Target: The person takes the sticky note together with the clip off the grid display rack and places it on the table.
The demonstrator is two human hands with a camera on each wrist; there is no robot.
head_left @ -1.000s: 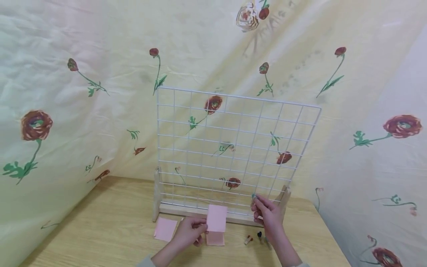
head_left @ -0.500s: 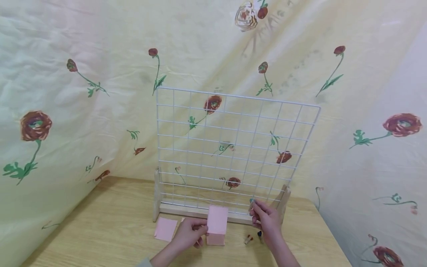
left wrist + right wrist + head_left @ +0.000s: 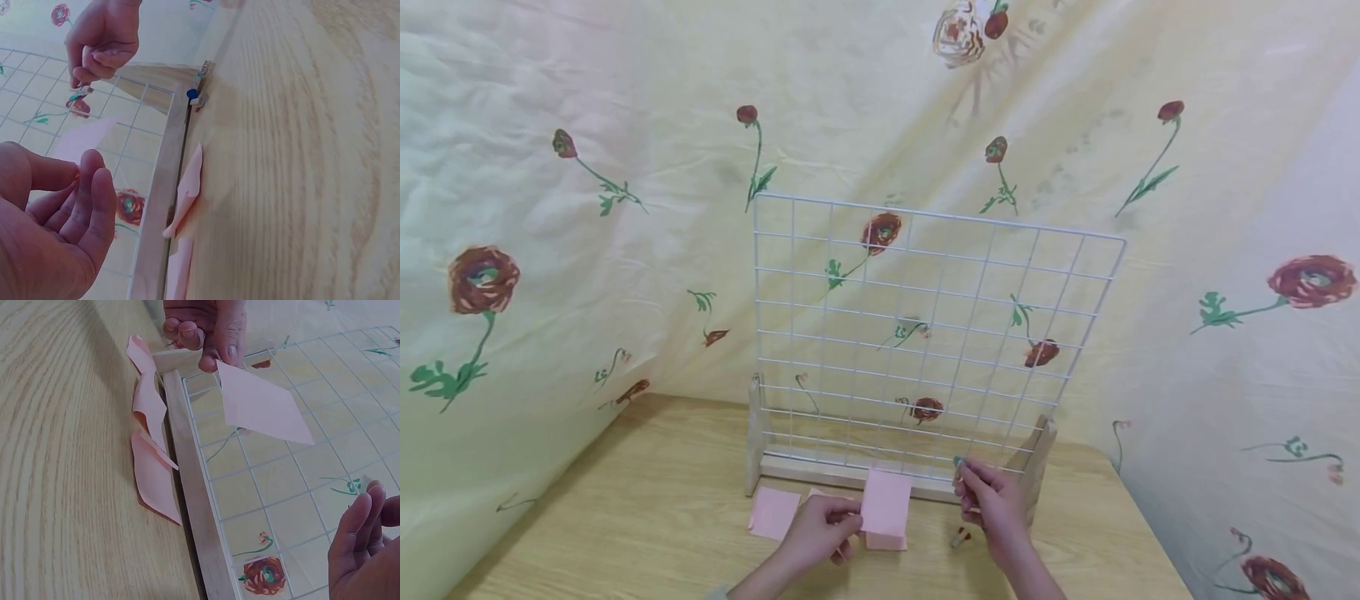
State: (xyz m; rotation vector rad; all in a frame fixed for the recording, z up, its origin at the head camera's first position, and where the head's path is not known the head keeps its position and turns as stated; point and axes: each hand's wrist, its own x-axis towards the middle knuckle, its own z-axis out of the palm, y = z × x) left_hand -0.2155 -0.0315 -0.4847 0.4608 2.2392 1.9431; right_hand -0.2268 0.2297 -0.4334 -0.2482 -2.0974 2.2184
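Observation:
My left hand (image 3: pixel 822 527) pinches a pink paper note (image 3: pixel 886 502) by its left edge, raised off the table in front of the wire grid (image 3: pixel 940 217). In the right wrist view the held note (image 3: pixel 265 406) hangs flat from thumb and fingers. To the right of the note, my right hand (image 3: pixel 996 504) pinches a small clothespin (image 3: pixel 958 462) with a green top between thumb and forefinger. This clothespin (image 3: pixel 82 92) is partly hidden by the fingers in the left wrist view. Clothespin and note are apart.
Pink notes lie on the table, one at the left (image 3: pixel 775 513) and another below the held note (image 3: pixel 886 542). A loose clothespin (image 3: pixel 960 537) lies near my right hand; a blue-topped one (image 3: pixel 192 94) shows beside it in the left wrist view. The grid's wooden base (image 3: pixel 820 472) runs behind.
My right hand has moved left and down with the clothespin, closer to the held note. The left hand and its note have dropped slightly. The dark-topped clothespin is now hidden in the head view.

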